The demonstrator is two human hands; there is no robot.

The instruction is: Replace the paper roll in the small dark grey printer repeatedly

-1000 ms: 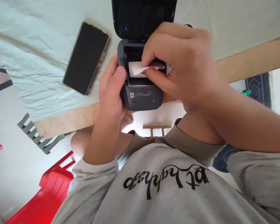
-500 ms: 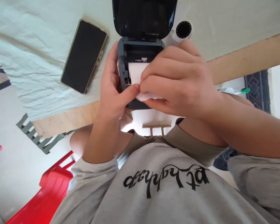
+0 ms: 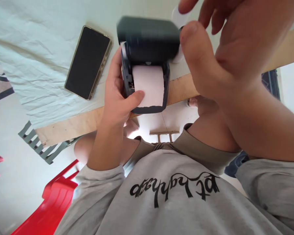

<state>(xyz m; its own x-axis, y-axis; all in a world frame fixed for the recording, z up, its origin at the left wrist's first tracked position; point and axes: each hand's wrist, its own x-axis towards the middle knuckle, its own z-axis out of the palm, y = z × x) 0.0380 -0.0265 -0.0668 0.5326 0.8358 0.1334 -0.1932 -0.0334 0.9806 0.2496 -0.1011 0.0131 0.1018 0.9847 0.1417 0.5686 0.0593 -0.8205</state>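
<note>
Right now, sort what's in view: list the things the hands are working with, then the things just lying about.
In hand:
- printer, dark, gripped by the left hand
- paper strip, white, pinned under the left thumb
- right hand, raised and open beside the lid, holding nothing

Lying about:
- phone, screen dark, on the pale cloth
- red chair

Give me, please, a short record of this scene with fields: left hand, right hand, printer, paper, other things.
left hand: grips the printer's side, thumb pressing the paper strip
right hand: raised, open, holds nothing
printer: dark, small, lid blurred and partly lowered
paper strip: white, pulled out over the front
phone: dark screen, on the pale cloth
chair: red
</note>
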